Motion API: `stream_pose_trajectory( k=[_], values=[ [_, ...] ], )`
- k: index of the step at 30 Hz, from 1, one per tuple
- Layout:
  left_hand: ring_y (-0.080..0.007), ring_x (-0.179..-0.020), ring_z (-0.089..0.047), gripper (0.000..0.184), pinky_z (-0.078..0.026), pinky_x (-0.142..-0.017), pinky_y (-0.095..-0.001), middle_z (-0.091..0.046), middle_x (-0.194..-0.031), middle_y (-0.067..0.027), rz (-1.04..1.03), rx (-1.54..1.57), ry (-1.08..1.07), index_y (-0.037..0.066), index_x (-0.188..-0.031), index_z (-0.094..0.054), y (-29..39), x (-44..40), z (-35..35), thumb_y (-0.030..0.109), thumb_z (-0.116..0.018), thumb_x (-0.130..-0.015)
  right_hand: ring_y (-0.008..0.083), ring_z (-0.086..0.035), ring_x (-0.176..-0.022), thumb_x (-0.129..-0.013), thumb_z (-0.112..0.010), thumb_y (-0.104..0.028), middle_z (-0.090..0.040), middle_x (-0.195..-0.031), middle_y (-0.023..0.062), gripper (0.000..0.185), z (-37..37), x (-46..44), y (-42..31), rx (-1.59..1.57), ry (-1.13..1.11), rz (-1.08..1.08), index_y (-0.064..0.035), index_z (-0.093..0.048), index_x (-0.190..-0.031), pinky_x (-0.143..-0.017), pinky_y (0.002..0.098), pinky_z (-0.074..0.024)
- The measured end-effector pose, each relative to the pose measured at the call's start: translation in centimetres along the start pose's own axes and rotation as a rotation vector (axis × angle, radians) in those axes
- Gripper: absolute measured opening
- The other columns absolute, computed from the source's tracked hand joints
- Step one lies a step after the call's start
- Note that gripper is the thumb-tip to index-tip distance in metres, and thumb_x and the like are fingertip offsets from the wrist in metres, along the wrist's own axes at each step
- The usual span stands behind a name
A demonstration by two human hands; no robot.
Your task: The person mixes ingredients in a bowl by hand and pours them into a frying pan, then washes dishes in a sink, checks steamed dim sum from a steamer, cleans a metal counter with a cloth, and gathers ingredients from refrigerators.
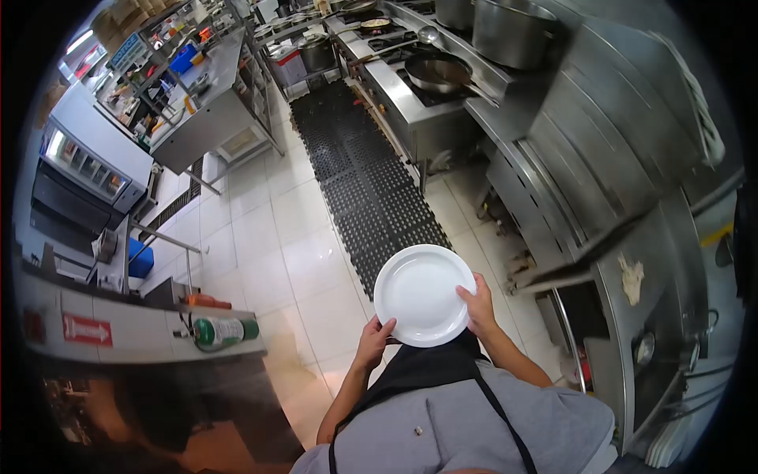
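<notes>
A round white plate (418,296) is held level in front of my apron, over the floor. My left hand (374,341) grips its lower left rim, thumb on top and fingers underneath. On the right rim, my right hand (478,304) holds it the same way, its thumb resting over the edge. The plate's upper face is bare. Whether other plates are stacked beneath it, I cannot tell. The fingers under the plate are mostly hidden.
A black rubber mat (355,174) runs ahead along the stove (403,95), where a frying pan (437,71) sits with its handle sticking out. Steel equipment (608,126) lines the right. A green fire extinguisher (225,332) is on the left, and a steel table (213,95) stands further off.
</notes>
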State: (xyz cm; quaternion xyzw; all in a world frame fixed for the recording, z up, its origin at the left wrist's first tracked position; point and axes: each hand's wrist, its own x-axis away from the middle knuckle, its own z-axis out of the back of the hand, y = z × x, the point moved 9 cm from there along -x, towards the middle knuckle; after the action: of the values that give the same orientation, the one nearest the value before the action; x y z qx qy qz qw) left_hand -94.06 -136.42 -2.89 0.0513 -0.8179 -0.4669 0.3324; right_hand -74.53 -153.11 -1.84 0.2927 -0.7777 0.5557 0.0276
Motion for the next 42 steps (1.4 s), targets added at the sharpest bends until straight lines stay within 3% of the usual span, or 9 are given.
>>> stream_pose_trajectory(
  k=[5, 15, 19, 21, 30, 34, 38, 39, 42],
  values=[
    [-0.0139, -0.078, -0.064, 0.033, -0.052, -0.062, -0.0267, -0.066, -0.098, -0.0068, 0.138, 0.087, 0.172, 0.001, -0.118, -0.056, 8.2, -16.4, 5.9, 0.024, -0.059, -0.095, 0.0223, -0.059, -0.100, -0.086, -0.055, 0.007, -0.057, -0.110, 0.0138, 0.041, -10.5, -19.8, 0.4, 0.046, -0.020, -0.021, -0.0034, -0.043, -0.123, -0.088, 0.0374, -0.0523],
    [-0.0258, -0.089, -0.067, 0.034, -0.061, -0.069, -0.0394, -0.063, -0.107, -0.0177, -0.217, 0.292, 0.435, -0.007, -0.122, -0.049, 33.9, -40.2, 21.9, 0.006, -0.053, -0.091, 0.0208, -0.057, -0.102, -0.087, -0.057, 0.006, -0.056, -0.112, 0.0105, 0.041, -43.2, -50.5, 0.4, 0.081, -0.358, -0.117, -0.0054, -0.041, -0.123, -0.092, 0.0391, -0.0501],
    [-0.0284, -0.089, -0.068, 0.040, -0.061, -0.070, -0.0400, -0.063, -0.107, -0.0188, -0.178, 0.278, 0.428, -0.009, -0.123, -0.049, 43.5, -52.0, 31.0, 0.001, -0.053, -0.085, 0.0211, -0.059, -0.100, -0.099, -0.049, -0.018, -0.058, -0.109, 0.0122, 0.031, -52.4, -60.0, 1.8, 0.095, -0.466, -0.387, -0.0075, -0.040, -0.126, -0.085, 0.0366, -0.0523],
    [-0.0299, -0.091, -0.067, 0.040, -0.060, -0.072, -0.0436, -0.064, -0.108, -0.0191, -0.210, 0.259, 0.454, -0.010, -0.121, -0.050, 48.7, -58.1, 36.5, -0.001, -0.054, -0.082, 0.0235, -0.066, -0.084, -0.101, -0.045, -0.033, -0.064, -0.099, 0.0155, 0.035, -54.5, -63.6, 0.2, 0.170, -0.408, -0.456, -0.0097, -0.044, -0.126, -0.071, 0.0357, -0.0556],
    [-0.0291, -0.086, -0.065, 0.036, -0.059, -0.066, -0.0423, -0.062, -0.106, -0.0177, -0.456, 0.276, 0.688, -0.005, -0.120, -0.048, 88.3, -86.6, 61.0, 0.004, -0.053, -0.085, 0.0205, -0.065, -0.064, -0.095, -0.054, -0.019, -0.065, -0.080, 0.0130, 0.015, -55.4, -83.6, 0.0, 0.276, -0.026, -0.459, -0.0080, -0.055, -0.105, -0.056, 0.0306, -0.0554],
    [-0.0409, -0.104, -0.055, 0.048, -0.054, -0.085, -0.0516, -0.050, -0.118, -0.0262, -0.594, 0.707, 0.420, -0.005, -0.126, -0.038, 95.8, -101.5, 73.1, -0.001, -0.054, -0.081, 0.0177, -0.062, -0.059, -0.095, -0.053, -0.019, -0.064, -0.076, 0.0106, 0.012, -62.5, -95.5, 3.0, 0.288, -0.179, -0.436, -0.0089, -0.057, -0.101, -0.048, 0.0297, -0.0511],
    [-0.0369, -0.114, -0.054, 0.031, -0.053, -0.093, -0.0526, -0.055, -0.124, -0.0216, -0.410, 0.763, 0.722, -0.005, -0.124, -0.048, 100.0, -112.0, 83.6, 0.002, -0.042, -0.094, 0.0166, -0.060, -0.055, -0.093, -0.051, -0.017, -0.061, -0.070, 0.0077, 0.010, -70.4, -110.4, 4.1, 0.366, -0.166, -0.375, -0.0092, -0.056, -0.096, -0.044, 0.0299, -0.0487],
    [-0.0383, -0.110, -0.056, 0.030, -0.053, -0.093, -0.0534, -0.054, -0.123, -0.0223, -0.389, 0.821, 0.578, -0.008, -0.124, -0.046, 100.5, -113.5, 85.0, 0.006, -0.038, -0.098, 0.0169, -0.060, -0.053, -0.092, -0.050, -0.014, -0.060, -0.068, 0.0075, 0.009, -71.4, -114.0, 3.8, 0.408, -0.053, -0.423, -0.0091, -0.056, -0.094, -0.043, 0.0309, -0.0485],
    [-0.0416, -0.109, -0.057, 0.035, -0.059, -0.088, -0.0413, -0.054, -0.117, -0.0307, -0.180, 0.614, 0.756, -0.018, -0.122, -0.039, 100.7, -115.3, 88.8, 0.011, -0.038, -0.102, 0.0172, -0.060, -0.053, -0.092, -0.051, -0.014, -0.061, -0.071, 0.0074, 0.008, -74.4, -125.1, 1.8, 0.445, 0.038, -0.375, -0.0090, -0.057, -0.094, -0.044, 0.0309, -0.0495]
  ],
)
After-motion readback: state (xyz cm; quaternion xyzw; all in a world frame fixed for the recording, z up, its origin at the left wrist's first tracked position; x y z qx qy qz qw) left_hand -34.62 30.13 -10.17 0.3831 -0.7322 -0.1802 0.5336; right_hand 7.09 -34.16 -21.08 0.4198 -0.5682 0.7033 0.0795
